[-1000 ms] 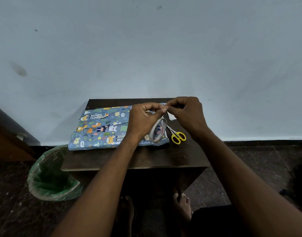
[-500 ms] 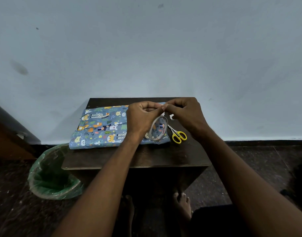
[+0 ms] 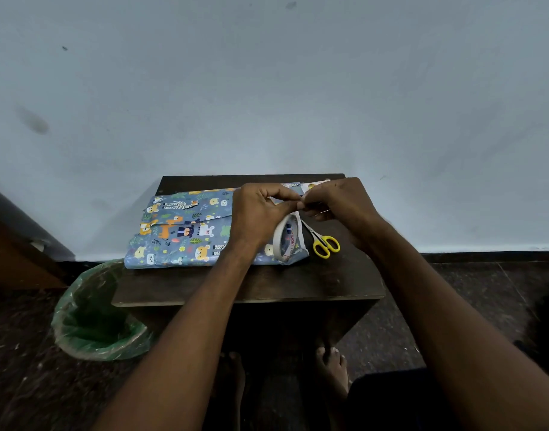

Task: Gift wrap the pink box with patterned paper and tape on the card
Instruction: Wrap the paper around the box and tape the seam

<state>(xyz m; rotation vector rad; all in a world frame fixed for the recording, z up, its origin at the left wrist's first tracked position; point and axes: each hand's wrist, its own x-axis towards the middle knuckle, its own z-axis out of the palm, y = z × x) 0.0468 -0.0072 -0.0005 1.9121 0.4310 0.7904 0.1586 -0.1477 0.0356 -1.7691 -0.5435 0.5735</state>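
The box, covered in blue paper with cartoon animals (image 3: 186,230), lies flat on a small dark table (image 3: 267,284). My left hand (image 3: 257,216) grips a roll of clear tape (image 3: 287,239) and holds it on edge above the box's right end. My right hand (image 3: 338,203) meets the left at the fingertips and pinches the loose end of the tape at the top of the roll. A small card corner (image 3: 313,185) peeks out behind my hands. No pink of the box shows.
Yellow-handled scissors (image 3: 324,244) lie on the table just right of the box. A bin with a green liner (image 3: 95,312) stands on the floor at the table's left. A pale wall rises right behind the table. My bare feet are under the table.
Both hands stay together at the tape roll; the roll has tilted slightly and the fingertips have shifted a little along its edge.
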